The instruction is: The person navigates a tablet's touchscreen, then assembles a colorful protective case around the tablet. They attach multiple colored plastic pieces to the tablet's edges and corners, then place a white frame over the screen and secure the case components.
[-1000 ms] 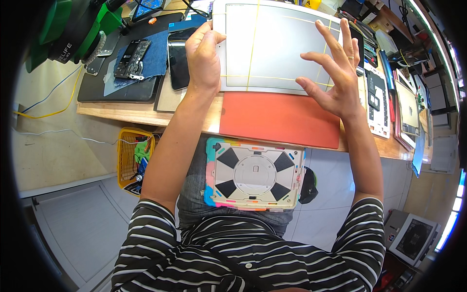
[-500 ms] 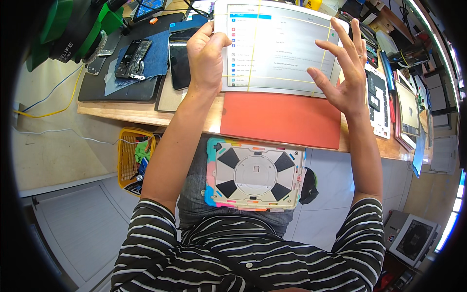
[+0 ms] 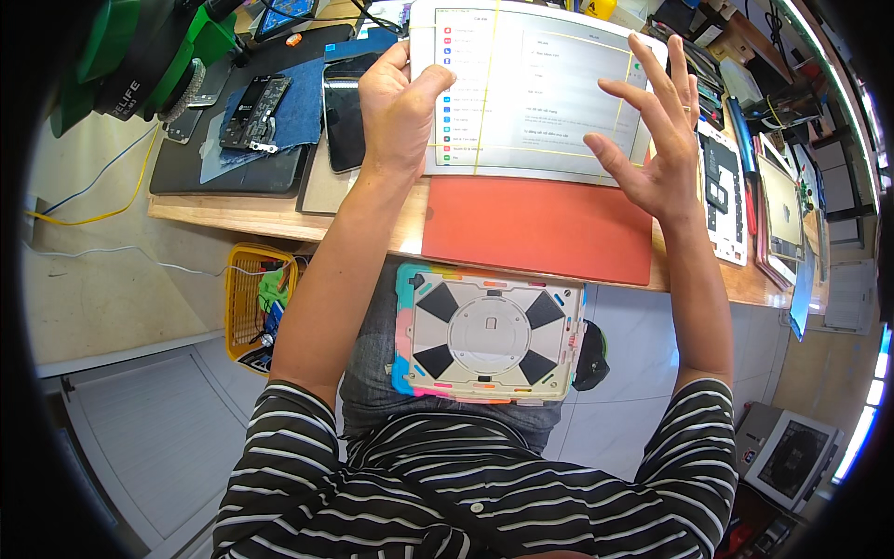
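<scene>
A white-framed tablet [image 3: 549,102] with a lit screen leans over the far part of the bench, thin yellow bands stretched across it. My left hand [image 3: 396,112] grips its left edge, the thumb lying on the screen beside a list of menu rows. Over the tablet's right side my right hand [image 3: 659,140] is open, fingers spread; contact with the frame cannot be made out. Below the tablet lies a flat orange-red mat [image 3: 540,228]. A multicoloured protective case [image 3: 489,337] with a round back plate rests on my lap.
At the left, a circuit board [image 3: 253,112] sits on blue cloth over a dark laptop [image 3: 233,177], near a dark phone [image 3: 345,126] and a green-black microscope [image 3: 140,65]. A yellow basket [image 3: 244,307] stands below. Device parts, including a white panel [image 3: 731,224], crowd the right.
The list on the tablet's screen has scrolled, and its blue highlighted row is gone from view. My left thumb has shifted slightly right and upward; my right fingers have moved a little left.
</scene>
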Tool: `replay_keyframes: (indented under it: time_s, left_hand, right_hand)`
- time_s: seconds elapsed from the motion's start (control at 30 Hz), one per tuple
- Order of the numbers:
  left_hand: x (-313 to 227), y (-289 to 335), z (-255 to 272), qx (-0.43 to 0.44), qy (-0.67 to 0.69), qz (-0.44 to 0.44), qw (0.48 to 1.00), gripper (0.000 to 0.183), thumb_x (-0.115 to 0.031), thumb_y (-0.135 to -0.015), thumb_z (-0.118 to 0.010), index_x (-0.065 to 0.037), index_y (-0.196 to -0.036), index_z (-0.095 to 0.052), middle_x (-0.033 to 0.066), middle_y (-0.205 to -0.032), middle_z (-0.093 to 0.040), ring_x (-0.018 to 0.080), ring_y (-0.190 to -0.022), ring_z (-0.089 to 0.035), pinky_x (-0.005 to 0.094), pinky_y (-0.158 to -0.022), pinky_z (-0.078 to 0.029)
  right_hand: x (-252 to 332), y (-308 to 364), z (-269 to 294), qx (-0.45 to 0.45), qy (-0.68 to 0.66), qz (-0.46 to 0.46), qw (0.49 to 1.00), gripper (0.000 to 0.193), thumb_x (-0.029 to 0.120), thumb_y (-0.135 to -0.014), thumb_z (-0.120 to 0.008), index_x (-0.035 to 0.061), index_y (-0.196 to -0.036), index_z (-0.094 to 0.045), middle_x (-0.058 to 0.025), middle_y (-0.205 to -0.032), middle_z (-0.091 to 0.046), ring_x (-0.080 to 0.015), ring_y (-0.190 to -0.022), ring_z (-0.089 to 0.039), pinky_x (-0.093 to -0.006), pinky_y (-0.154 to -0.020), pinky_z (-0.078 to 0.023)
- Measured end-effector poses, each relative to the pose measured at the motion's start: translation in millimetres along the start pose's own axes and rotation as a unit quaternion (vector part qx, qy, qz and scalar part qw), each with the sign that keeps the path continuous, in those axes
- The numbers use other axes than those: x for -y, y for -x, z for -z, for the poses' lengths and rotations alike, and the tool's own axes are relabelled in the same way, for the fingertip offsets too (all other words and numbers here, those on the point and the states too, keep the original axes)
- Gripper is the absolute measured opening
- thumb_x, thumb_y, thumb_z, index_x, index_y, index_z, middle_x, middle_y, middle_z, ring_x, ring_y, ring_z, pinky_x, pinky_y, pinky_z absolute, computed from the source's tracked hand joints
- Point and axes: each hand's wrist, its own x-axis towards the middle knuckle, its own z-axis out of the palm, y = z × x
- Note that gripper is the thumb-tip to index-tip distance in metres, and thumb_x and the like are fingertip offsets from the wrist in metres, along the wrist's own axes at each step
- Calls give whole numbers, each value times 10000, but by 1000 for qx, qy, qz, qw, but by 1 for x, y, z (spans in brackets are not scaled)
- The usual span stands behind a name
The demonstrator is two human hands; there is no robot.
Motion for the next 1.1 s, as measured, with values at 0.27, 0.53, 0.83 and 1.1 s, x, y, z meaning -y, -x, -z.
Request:
replay_keyframes:
  time_s: [0.27, 0.53, 0.83, 1.1]
  left_hand:
    - [5, -4, 9, 31, 33, 2, 999, 363, 30, -841, -538, 119, -1189, -594, 163, -1065, -714, 145, -918, -690, 281, -842, -557]
    - [4, -1, 2, 26, 23, -8, 999, 338, 2, -916, -631, 113, -1231, -579, 181, -1111, -722, 166, -953, -714, 289, -864, -574]
    - [10, -3, -1, 1, -18, -48, 999, 297, -109, -986, -709, 84, -1194, -620, 164, -1079, -741, 151, -889, -734, 264, -787, -593]
    - [8, -3, -10, -56, -67, -54, 995, 205, -132, -980, -732, 50, -1062, -682, 88, -970, -742, 69, -809, -657, 225, -706, -516]
  right_hand:
    - [-2, 0, 1, -11, -2, 1, 1000, 471, 425, -799, -857, 193, -1196, -752, -123, -1616, -470, -376, -1602, -186, -663, -1232, -70]
    - [-1, 0, 1, -5, -1, -1, 1000, 480, 431, -806, -851, 189, -1208, -749, -127, -1620, -463, -377, -1602, -181, -667, -1230, -72]
    - [0, 0, 3, -5, 3, 1, 1000, 492, 426, -807, -852, 186, -1222, -743, -142, -1618, -462, -385, -1600, -191, -664, -1225, -88]
    - [-1, -2, 9, -24, 3, 10, 1000, 523, 422, -796, -860, 188, -1247, -731, -139, -1617, -464, -391, -1594, -209, -662, -1225, -107]
